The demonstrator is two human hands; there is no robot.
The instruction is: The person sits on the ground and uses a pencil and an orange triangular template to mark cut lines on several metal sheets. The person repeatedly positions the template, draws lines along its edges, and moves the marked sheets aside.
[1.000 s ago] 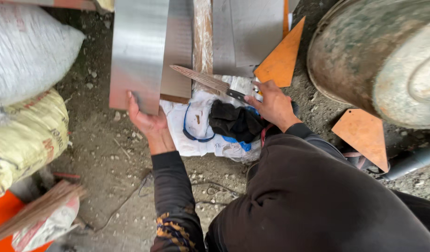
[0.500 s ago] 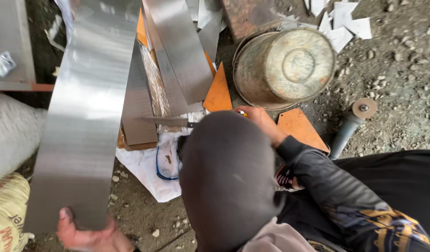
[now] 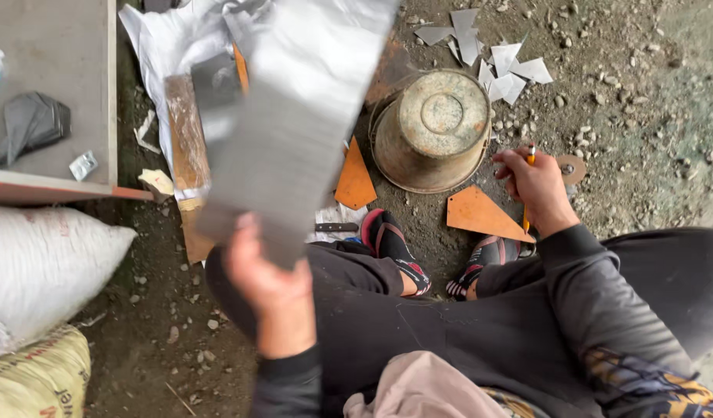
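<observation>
Left hand clenched on the near end of a long metal sheet, thumb over the top face; the sheet runs up and away from me, raised off the ground and blurred, passing just left of the upturned bucket. Right hand closed around a pencil, held just right of the bucket, above an orange triangle of cut plate. Second orange triangle lies against the bucket's left side. I sit low, both sandalled feet just below the bucket. Risks as I judge them: one hand on one end gives poor control, so the far end could sag, twist or swing into the bucket or the wooden block to its left; the cut edge could slice my palm if the sheet slips. Open room: bare gravel right of the bucket, past the pale offcuts. Left of it is crowded, with a board and sacks.
</observation>
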